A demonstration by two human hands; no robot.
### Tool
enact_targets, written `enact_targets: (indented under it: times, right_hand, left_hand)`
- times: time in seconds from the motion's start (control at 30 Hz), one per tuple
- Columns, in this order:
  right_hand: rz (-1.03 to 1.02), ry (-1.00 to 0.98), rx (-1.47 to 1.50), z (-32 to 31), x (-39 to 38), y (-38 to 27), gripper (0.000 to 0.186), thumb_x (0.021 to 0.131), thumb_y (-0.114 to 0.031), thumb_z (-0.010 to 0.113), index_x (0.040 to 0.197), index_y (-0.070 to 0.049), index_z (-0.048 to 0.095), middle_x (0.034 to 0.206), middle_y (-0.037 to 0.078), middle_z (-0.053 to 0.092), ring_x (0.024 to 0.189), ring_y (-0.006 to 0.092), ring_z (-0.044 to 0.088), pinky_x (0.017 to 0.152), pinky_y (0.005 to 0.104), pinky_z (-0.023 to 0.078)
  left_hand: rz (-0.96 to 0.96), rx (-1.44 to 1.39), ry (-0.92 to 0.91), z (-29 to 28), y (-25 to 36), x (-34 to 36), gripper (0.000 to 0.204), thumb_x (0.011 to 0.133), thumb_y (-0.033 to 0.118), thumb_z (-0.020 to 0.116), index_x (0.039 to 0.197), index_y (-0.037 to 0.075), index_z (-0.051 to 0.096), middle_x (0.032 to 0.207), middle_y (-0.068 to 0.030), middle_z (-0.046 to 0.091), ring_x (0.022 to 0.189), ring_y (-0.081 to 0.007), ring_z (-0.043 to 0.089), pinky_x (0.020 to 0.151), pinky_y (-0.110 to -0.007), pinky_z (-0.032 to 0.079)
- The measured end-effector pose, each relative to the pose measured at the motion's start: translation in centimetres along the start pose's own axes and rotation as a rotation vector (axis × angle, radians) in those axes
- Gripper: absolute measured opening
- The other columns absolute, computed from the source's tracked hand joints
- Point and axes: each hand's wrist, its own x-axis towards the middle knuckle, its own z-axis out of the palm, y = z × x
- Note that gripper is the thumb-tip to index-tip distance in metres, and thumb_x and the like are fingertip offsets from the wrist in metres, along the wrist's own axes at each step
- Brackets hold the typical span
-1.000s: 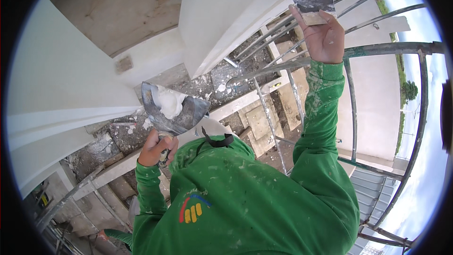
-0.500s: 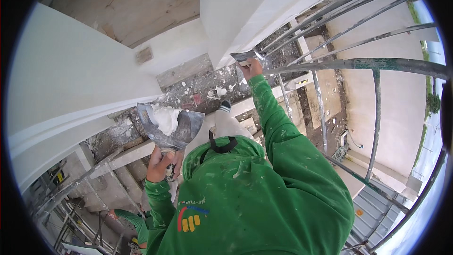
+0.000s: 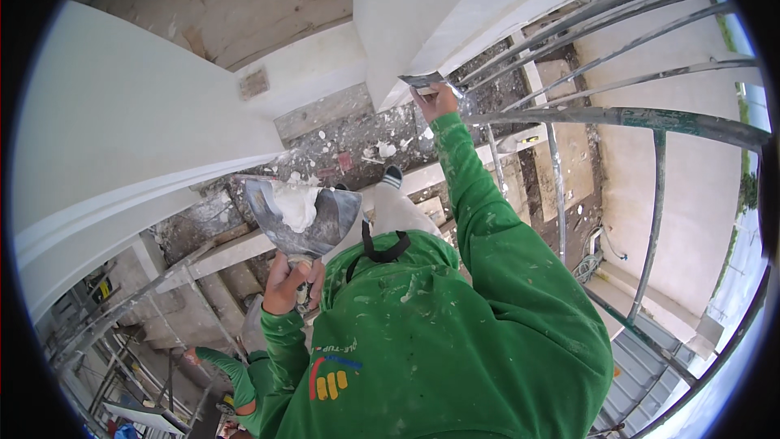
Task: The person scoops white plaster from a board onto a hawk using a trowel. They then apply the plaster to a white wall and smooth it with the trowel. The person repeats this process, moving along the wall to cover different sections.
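Note:
My left hand (image 3: 286, 284) is closed around the handle of a wide putty knife (image 3: 335, 219), whose broad grey blade tilts up in front of my body. A thick lump of white plaster (image 3: 297, 206) lies on that blade. With my arm stretched out, my right hand (image 3: 439, 102) grips a smaller putty knife (image 3: 420, 80). Its blade is at the lower end of the white wall corner (image 3: 398, 57); whether it touches the surface cannot be made out. Both my green sleeves carry white splashes.
Scaffold rails (image 3: 658, 119) curve along my right side. Below is a dirty ledge with plaster scraps (image 3: 385, 149) and wooden planks (image 3: 325, 119). A white wall (image 3: 154, 106) stands at left. Another person's green sleeve (image 3: 236, 374) shows at lower left, among scaffold poles.
My right hand and its putty knife have moved slightly up along the wall corner. The wide knife with plaster sits slightly further right in view. The whole view has shifted a little.

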Motion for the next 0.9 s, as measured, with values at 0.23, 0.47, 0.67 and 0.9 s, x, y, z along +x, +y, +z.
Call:
enact_targets:
  times: [0.23, 0.47, 0.67, 0.9]
  right_hand:
    - [0.063, -0.013, -0.034, 2.2, 2.5, -1.9, 0.031, 0.079, -0.001, 0.049, 0.110, 0.004, 0.045, 0.111, 0.019, 0.050, 0.107, 0.0343, 0.052, 0.100, 0.0530, 0.047]
    - [-0.232, -0.328, -0.641, 5.9, -1.5, -7.3, 0.034, 0.081, 0.001, 0.050, 0.113, 0.010, 0.040, 0.114, 0.026, 0.046, 0.111, 0.0382, 0.048, 0.105, 0.0517, 0.043]
    - [-0.225, -0.272, -0.068, 12.8, -14.9, -11.2, 0.024, 0.081, 0.001, 0.052, 0.104, 0.009, 0.049, 0.111, 0.022, 0.056, 0.109, 0.0346, 0.054, 0.106, 0.0541, 0.041]
    - [-0.012, -0.005, -0.006, -0.8, -7.2, -3.2, 0.017, 0.080, 0.003, 0.048, 0.096, 0.005, 0.051, 0.105, 0.020, 0.059, 0.104, 0.0359, 0.057, 0.104, 0.0593, 0.041]
  left_hand:
    - [0.041, -0.012, -0.023, -0.3, 0.7, 0.0, 0.047, 0.092, 0.021, 0.059, 0.131, 0.007, 0.035, 0.073, -0.0073, 0.040, 0.048, -0.0167, 0.045, 0.032, -0.027, 0.039]
    - [0.022, -0.008, -0.062, -1.9, 0.4, 0.3, 0.049, 0.093, 0.022, 0.057, 0.133, 0.006, 0.034, 0.073, -0.0066, 0.042, 0.050, -0.0156, 0.046, 0.035, -0.026, 0.039]
    - [0.008, 0.006, -0.102, -2.3, 1.6, 1.2, 0.054, 0.094, 0.024, 0.057, 0.137, 0.006, 0.030, 0.074, -0.0056, 0.044, 0.052, -0.0146, 0.047, 0.038, -0.026, 0.041]
    - [0.029, 0.000, -0.101, -1.9, 2.2, 0.8, 0.055, 0.095, 0.024, 0.057, 0.138, 0.005, 0.030, 0.074, -0.0063, 0.045, 0.052, -0.0142, 0.048, 0.039, -0.026, 0.041]
